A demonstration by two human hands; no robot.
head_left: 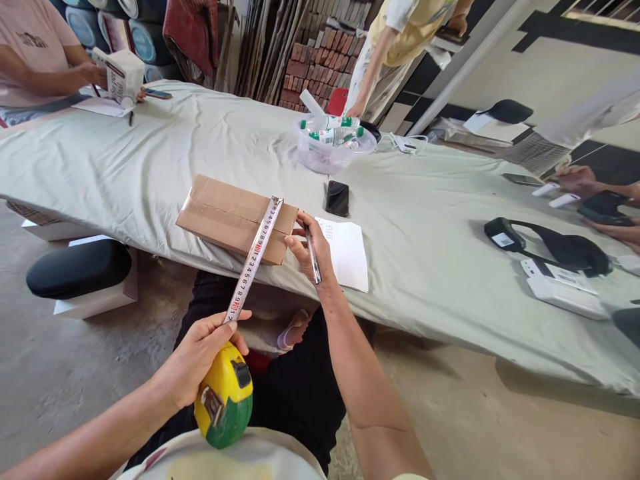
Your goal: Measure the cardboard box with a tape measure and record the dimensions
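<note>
My left hand [213,347] pinches the blade of a yellow and green tape measure [227,400], whose case hangs just below my fingers. The pulled-out blade runs up and away, lying across the top of a brown cardboard box [225,207] near the table's front edge. Its metal end hook sits at the box's far edge. My right hand [310,250] touches the right end of the box with fingertips and thumb, while a pen [313,257] is tucked among its fingers. Just right of that hand lies a white paper [350,253] with some writing.
On the cloth-covered table [425,220] are a black phone [337,199], a clear basin [320,157] of plastic bottles, and a black headset [545,247]. A co-worker [45,73] holds a white box at far left; others stand behind and at right. A black case [80,267] rests left below.
</note>
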